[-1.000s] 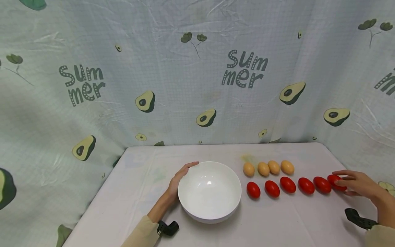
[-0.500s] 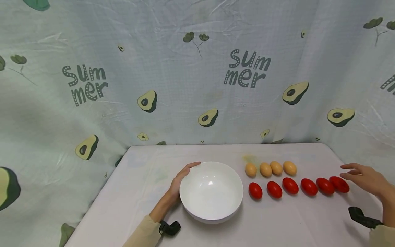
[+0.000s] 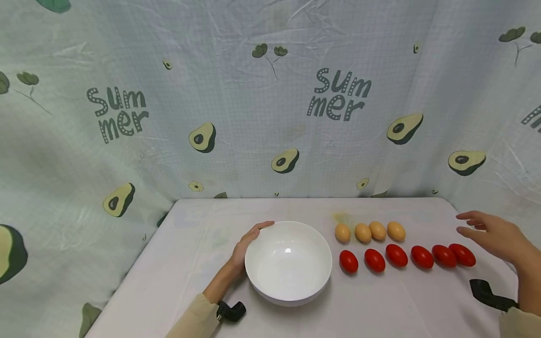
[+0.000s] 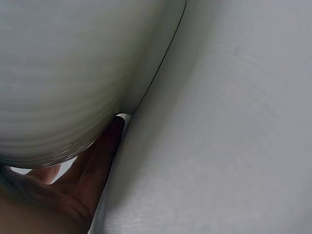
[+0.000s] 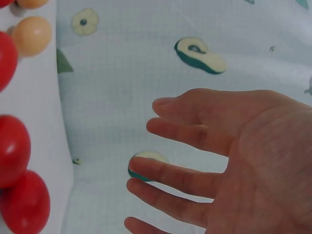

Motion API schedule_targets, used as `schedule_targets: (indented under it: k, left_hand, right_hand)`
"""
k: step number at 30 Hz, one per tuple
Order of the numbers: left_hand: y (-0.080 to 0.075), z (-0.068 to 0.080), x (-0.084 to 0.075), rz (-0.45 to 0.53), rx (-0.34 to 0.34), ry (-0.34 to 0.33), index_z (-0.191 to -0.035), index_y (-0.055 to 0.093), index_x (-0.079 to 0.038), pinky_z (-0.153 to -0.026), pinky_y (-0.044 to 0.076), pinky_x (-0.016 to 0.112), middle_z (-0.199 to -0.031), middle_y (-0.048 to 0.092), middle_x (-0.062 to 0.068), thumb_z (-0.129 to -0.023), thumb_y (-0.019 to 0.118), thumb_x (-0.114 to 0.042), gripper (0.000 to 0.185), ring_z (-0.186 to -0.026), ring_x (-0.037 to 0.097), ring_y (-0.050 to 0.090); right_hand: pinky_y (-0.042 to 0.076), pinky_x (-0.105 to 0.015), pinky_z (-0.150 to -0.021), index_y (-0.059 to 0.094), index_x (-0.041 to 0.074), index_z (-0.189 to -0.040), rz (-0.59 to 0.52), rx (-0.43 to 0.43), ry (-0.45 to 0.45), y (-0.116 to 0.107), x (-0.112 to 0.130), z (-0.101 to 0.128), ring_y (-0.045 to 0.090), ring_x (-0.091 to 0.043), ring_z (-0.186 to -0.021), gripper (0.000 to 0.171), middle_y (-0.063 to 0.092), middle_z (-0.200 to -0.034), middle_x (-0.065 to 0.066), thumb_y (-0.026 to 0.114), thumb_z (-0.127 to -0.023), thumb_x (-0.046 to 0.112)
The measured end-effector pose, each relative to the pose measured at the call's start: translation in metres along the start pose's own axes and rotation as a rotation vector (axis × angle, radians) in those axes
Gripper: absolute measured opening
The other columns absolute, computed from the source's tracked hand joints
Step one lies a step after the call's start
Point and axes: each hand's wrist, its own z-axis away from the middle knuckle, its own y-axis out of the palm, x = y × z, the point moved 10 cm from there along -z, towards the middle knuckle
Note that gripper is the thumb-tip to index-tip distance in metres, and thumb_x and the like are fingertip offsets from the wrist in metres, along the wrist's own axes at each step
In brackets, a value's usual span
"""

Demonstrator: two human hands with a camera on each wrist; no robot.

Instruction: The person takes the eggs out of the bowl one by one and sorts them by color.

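A round white bowl (image 3: 289,263) stands on the table. My left hand (image 3: 242,249) lies along its left side, fingers reaching toward the far rim; in the left wrist view, the fingers (image 4: 100,163) rest extended against the outer wall. Right of the bowl runs a row of several glossy red ovals (image 3: 396,256), looking like plum tomatoes. The rightmost red oval (image 3: 462,255) leans close to its neighbour. My right hand (image 3: 498,234) hovers just beyond that end, holding nothing, its fingers (image 5: 180,178) spread apart in the right wrist view.
Behind the red row sit several tan eggs (image 3: 362,233). The white tabletop (image 3: 203,244) ends at a printed curtain (image 3: 253,117) hung behind and to the sides. Black wrist mounts (image 3: 231,311) are strapped at both wrists.
My right hand has let go of the rightmost red oval and risen up and away from it. The left hand stays against the bowl. The view has shifted slightly.
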Motion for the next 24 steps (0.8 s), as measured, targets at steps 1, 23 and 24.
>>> schedule_targets:
  k: [1,23,24]
  left_hand:
    - [0.000,0.000,0.000,-0.001,-0.002,-0.002,-0.158,0.039,-0.009,-0.100,0.052,0.020,-0.165,0.038,0.011,-0.112,0.021,-0.033,0.055,-0.136,0.006,0.052]
    - [-0.003,-0.002,-0.001,-0.063,0.051,-0.026,-0.162,0.034,-0.016,-0.106,0.045,0.018,-0.168,0.035,0.011,-0.113,0.018,-0.040,0.057,-0.151,0.023,0.039]
    - [-0.004,-0.002,-0.003,-0.069,0.065,-0.032,-0.163,0.032,-0.019,-0.107,0.045,0.021,-0.166,0.036,0.013,-0.112,0.017,-0.043,0.058,-0.148,0.023,0.042]
  right_hand:
    - [0.055,-0.068,-0.076,0.046,-0.014,-0.134,0.004,-0.005,-0.011,-0.001,0.005,0.000,0.044,-0.064,-0.109,0.055,0.043,-0.129,-0.052,0.065,-0.098,0.024]
    - [0.054,-0.069,-0.089,0.057,0.001,-0.139,-0.018,-0.032,-0.261,0.003,0.108,0.002,0.053,-0.050,-0.118,0.052,0.058,-0.134,-0.032,0.071,-0.096,0.027]
    - [0.054,-0.069,-0.090,0.057,0.002,-0.139,-0.023,-0.033,-0.271,0.004,0.113,0.002,0.054,-0.049,-0.119,0.052,0.058,-0.134,-0.030,0.071,-0.096,0.027]
